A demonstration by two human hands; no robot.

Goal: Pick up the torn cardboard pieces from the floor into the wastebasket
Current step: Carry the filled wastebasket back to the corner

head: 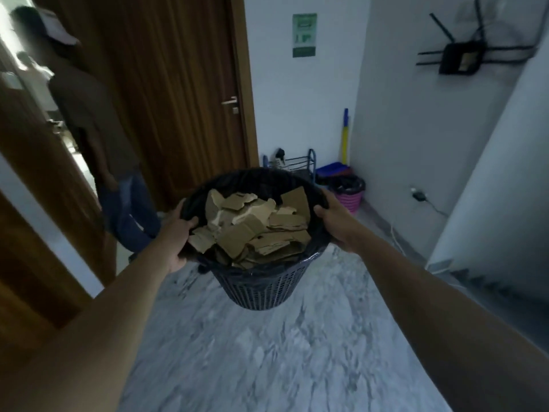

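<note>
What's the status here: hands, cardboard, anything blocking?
Left hand and right hand both gripping wastebasket rim, basket lifted. Torn cardboard pieces piled inside; none visible on floor. Person standing ahead left.

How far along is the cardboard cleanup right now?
Done: torn cardboard pieces fill the wastebasket, and the marble floor in view shows no scraps. In hand: left hand and right hand grip the rim, basket lifted. Left: checking floor outside this view, then setting it down.
</note>
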